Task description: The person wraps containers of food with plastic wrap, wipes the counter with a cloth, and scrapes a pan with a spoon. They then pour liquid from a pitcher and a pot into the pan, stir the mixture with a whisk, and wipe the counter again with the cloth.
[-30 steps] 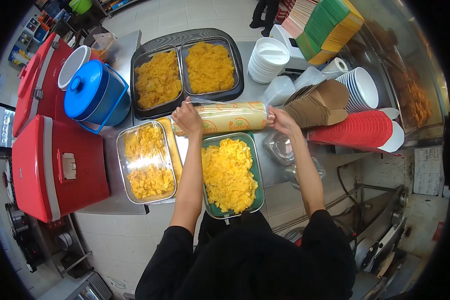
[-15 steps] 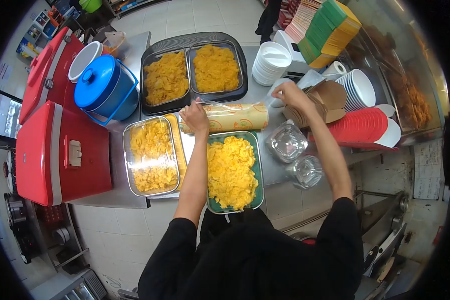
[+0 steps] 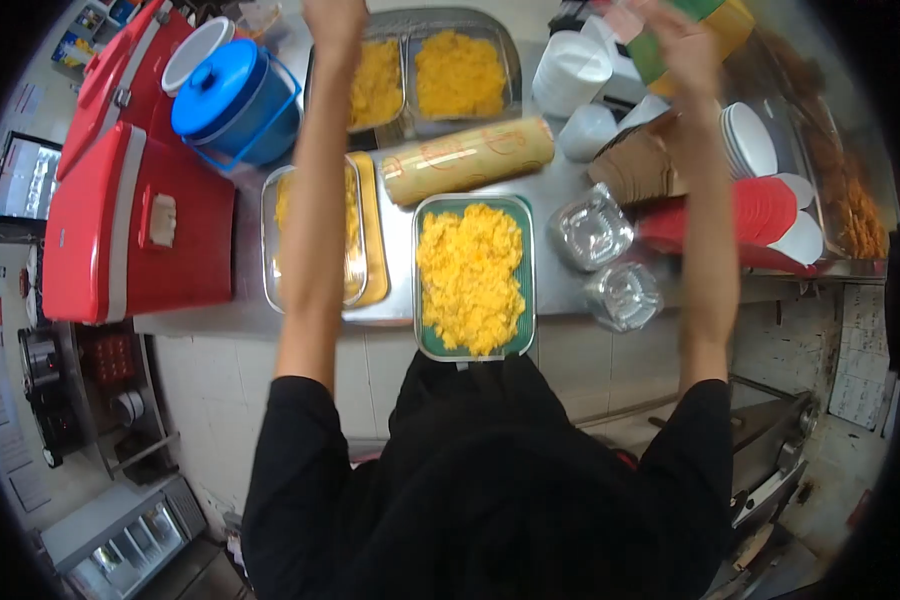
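Observation:
A large roll of cling film (image 3: 470, 160) lies slightly slanted on the steel counter, behind a green-based tray of scrambled eggs (image 3: 472, 280). My left hand (image 3: 336, 18) is raised at the top edge, closed, its fingertips cut off by the frame. My right hand (image 3: 682, 45) is raised at the upper right, blurred, with its fingers pinched together. Both appear to hold the clear film, which hardly shows between them. Beneath my left forearm is a second egg tray (image 3: 270, 250), partly hidden, next to a yellow board (image 3: 372, 240).
A black double tray (image 3: 515, 60) of yellow food stands at the back. A blue lidded bucket (image 3: 220, 100) and red cooler (image 3: 170, 240) are left. Clear plastic containers (image 3: 592, 230), brown cartons (image 3: 635, 165), red cartons (image 3: 760, 215) and white bowls (image 3: 750, 140) are right.
Both hands have risen from beside the roll towards the top of the view and moved further apart. The roll now lies more slanted. The whole view has shifted, with the counter higher in frame.

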The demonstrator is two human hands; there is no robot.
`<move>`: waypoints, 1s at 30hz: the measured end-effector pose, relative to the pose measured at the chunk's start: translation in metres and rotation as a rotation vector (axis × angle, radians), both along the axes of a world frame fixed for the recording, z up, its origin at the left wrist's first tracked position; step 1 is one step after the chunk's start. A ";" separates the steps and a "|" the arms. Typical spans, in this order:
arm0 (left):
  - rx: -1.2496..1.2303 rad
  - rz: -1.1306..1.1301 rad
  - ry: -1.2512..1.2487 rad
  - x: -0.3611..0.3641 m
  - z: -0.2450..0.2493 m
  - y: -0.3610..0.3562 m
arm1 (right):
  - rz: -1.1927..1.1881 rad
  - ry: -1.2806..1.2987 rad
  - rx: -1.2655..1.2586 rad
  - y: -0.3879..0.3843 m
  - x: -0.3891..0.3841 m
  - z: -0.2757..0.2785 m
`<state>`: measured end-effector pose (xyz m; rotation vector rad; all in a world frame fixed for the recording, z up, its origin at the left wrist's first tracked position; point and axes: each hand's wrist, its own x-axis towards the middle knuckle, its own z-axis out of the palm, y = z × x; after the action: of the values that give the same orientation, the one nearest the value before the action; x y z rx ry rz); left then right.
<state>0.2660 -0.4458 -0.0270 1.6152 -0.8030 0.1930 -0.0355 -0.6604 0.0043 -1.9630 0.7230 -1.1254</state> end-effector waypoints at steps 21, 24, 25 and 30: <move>1.645 -1.371 0.063 -0.196 -0.218 0.288 | 0.659 1.036 0.684 0.253 -0.232 -0.315; 1.662 -1.329 -0.079 -0.189 -0.218 0.277 | 0.254 0.910 1.015 0.229 -0.189 -0.280; 1.540 -1.338 0.046 -0.185 -0.219 0.277 | 0.241 0.911 1.020 0.240 -0.181 -0.275; 1.286 -1.265 0.319 -0.198 -0.234 0.298 | 0.059 0.410 0.827 0.293 -0.150 -0.270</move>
<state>0.0677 -0.1482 -0.2608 1.7680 -1.6706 -1.7287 -0.1852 -0.3671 -0.2652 -1.4662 1.1149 -0.2748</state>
